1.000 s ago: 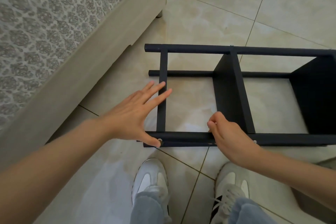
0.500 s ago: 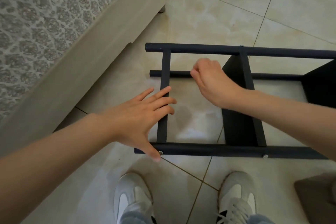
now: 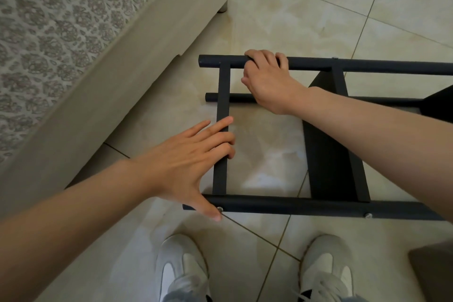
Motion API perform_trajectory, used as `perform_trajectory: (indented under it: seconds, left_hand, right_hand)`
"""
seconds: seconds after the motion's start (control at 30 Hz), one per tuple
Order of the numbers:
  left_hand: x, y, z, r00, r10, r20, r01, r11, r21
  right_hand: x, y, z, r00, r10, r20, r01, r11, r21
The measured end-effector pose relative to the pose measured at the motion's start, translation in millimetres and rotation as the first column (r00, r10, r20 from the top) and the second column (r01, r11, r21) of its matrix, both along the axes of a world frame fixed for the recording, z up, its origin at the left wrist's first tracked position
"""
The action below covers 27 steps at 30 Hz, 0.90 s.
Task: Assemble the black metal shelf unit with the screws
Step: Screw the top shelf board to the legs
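Down on a pale tiled floor, a person's right hand clamps round the far rail of a black metal shelf unit lying on its side. The fingers are curled over the top of the tube and the thumb points left just beneath it. A short way right of that grip, a screw shows on the rail above a dark shelf panel. The panel runs from there back toward the person to the near rail. A thinner tube passes under the gripping hand's wrist.

Left of the grip, a flat crossbar links the far and near rails. The left hand lies spread over it and clasps nothing. Its fingertips rest on and over the bar's edge. Its thumb stretches across the near rail, the tip just beside a second screw near the rail's end. A third screw sits farther right along the same rail, on the near side of the right forearm.

Nearer the person than both hands, two white shoes stand on the tiles. A beige furniture base with patterned fabric runs beyond the left hand. A brown object is cut off by the frame edge beside the right shoe.
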<state>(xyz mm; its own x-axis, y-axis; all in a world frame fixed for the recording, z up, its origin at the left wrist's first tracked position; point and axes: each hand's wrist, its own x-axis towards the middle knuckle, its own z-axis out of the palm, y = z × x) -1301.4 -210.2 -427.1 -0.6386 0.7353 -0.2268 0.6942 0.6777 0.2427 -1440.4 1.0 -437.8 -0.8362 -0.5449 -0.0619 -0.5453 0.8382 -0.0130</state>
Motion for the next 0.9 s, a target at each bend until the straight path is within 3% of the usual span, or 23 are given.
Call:
perform_trajectory:
  seconds: [0.23,0.43,0.57,0.9]
  left_hand:
    - [4.4,-4.4,-3.1,0.999,0.031,0.023,-0.031,0.999,0.005]
    - [20.4,-10.1,-10.2,0.949,0.221,0.223,-0.249,0.963,0.103]
    - [18.5,-10.4,-7.6,0.918,0.235,0.318,-0.286,0.950,0.122]
    - [16.1,-11.1,-8.1,0.902,0.212,0.375,-0.291,0.942,0.168]
  right_hand:
    - [-3.6,1.9,-5.7,0.999,-0.005,0.036,0.006,1.000,-0.027]
    - [-5.4,-0.6,-6.1,0.997,-0.031,0.074,0.039,0.993,-0.111]
    - [-7.7,-1.1,-5.6,0.993,-0.047,0.105,0.063,0.987,-0.151]
    - [-8.7,-0.1,7.1,0.980,-0.063,0.190,0.100,0.976,-0.191]
